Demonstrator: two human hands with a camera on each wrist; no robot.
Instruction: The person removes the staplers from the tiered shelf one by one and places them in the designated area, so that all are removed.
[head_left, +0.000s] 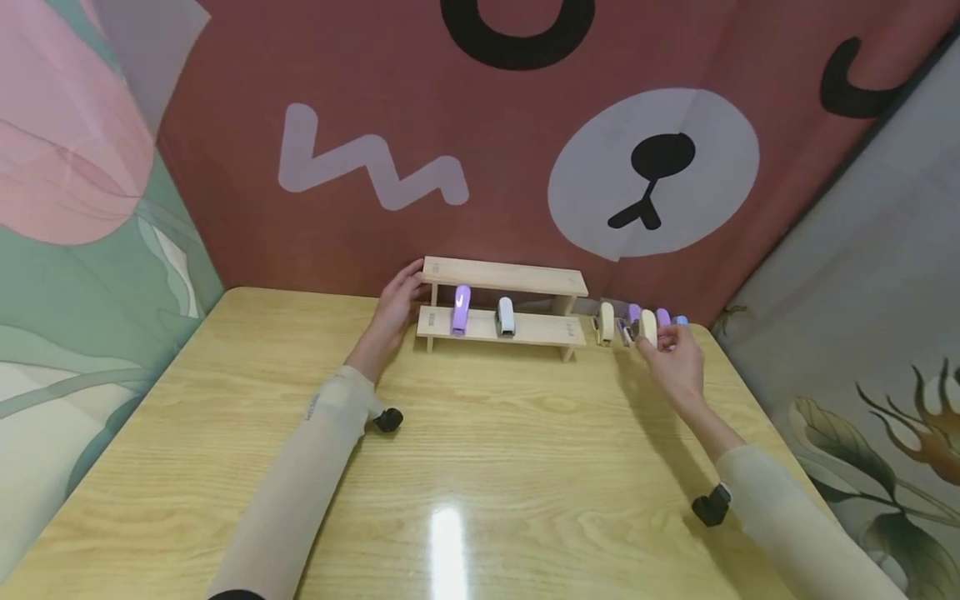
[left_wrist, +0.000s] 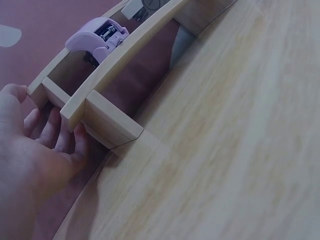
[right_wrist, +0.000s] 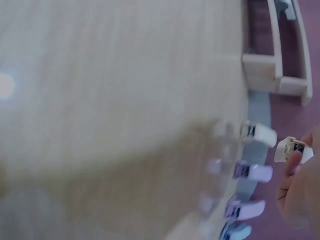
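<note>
A two-tier wooden shelf (head_left: 517,275) stands at the back of the table, and my left hand (head_left: 396,312) grips its left end. In the left wrist view the thumb lies at the upper board's end, with the fingers curled behind the boards. On the lower tier a purple stapler (head_left: 461,310) and a pale blue stapler (head_left: 506,318) stand apart. My right hand (head_left: 677,367) pinches a cream stapler (head_left: 648,328), lifted above the table right of the shelf. Another cream stapler (right_wrist: 258,133) stands between it and the shelf.
Two more purple staplers (right_wrist: 254,171) and a blue stapler (right_wrist: 236,231) stand in a row along the back right. A printed curtain (head_left: 510,167) hangs right behind the table (head_left: 525,467). Dark wrist cameras (head_left: 388,419) jut from both sleeves.
</note>
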